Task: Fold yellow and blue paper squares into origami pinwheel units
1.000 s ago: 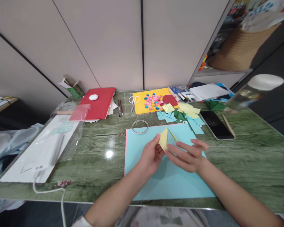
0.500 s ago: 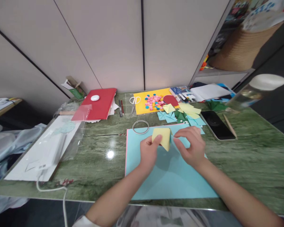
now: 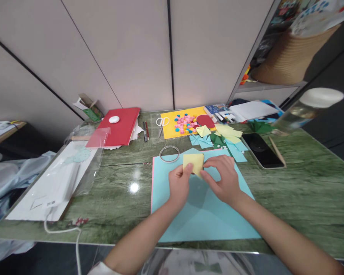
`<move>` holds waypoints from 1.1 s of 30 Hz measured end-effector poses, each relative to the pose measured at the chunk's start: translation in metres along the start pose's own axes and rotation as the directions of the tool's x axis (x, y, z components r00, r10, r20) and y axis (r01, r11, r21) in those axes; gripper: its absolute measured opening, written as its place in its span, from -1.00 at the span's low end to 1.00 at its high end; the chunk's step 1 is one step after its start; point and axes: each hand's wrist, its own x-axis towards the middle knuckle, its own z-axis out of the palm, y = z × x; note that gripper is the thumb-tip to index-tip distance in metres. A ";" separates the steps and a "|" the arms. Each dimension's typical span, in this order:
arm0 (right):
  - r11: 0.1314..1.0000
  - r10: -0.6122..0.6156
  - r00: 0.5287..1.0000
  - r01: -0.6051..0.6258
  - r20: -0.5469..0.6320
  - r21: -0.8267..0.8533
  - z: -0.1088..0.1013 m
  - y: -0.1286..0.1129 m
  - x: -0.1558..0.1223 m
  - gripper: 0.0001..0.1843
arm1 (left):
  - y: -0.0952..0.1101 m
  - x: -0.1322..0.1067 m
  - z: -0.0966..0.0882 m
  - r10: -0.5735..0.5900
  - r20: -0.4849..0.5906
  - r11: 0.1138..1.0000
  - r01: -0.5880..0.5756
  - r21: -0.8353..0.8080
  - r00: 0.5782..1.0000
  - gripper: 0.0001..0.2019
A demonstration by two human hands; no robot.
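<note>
A small folded yellow paper is held just above a large light-blue sheet lying on the green table. My left hand pinches the paper's lower left edge. My right hand pinches its right side, fingers curled over it. Both hands meet at the paper near the sheet's far edge.
A ring of tape lies just beyond the sheet. Folded blue, green and yellow papers, a yellow card with beads, scissors, a red folder and a phone sit behind. A plastic-wrapped white item lies left.
The yellow paper went from an upright pointed fold to a flatter square. My right hand closed from spread fingers onto the paper's right side. Both hands shifted slightly.
</note>
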 end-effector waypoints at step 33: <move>0.956 0.186 0.954 -0.230 -0.234 -0.181 -0.015 0.042 0.017 -0.86 | 0.001 0.056 -0.048 0.300 0.332 0.147 -0.387 0.910 0.894 -0.87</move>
